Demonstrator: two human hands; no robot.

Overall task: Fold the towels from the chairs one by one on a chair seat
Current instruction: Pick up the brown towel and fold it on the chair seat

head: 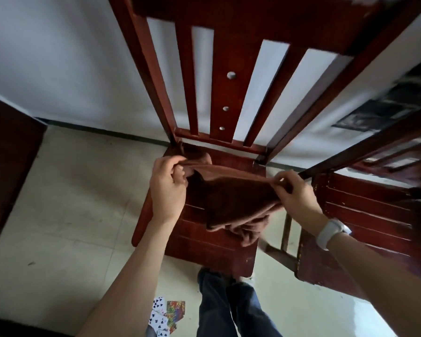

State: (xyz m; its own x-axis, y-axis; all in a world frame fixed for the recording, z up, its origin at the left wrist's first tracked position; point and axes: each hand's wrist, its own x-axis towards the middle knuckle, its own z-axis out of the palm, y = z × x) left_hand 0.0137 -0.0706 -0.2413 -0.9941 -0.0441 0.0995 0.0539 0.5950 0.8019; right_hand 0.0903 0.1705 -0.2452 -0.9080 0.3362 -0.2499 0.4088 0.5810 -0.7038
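Note:
A brown towel point(233, 198) hangs stretched between both hands over the seat of a dark red wooden chair point(204, 244). My left hand point(168, 186) pinches the towel's upper left corner near the chair back. My right hand point(294, 190) pinches the upper right corner at the seat's right edge. The towel's lower part lies bunched on the seat toward its right side.
A second red wooden chair point(365, 215) stands close on the right, its back slanting across the view. Playing cards point(165, 314) lie on the pale tiled floor by my legs point(229, 307). A dark wooden cabinet point(7, 161) stands at the left. White wall behind.

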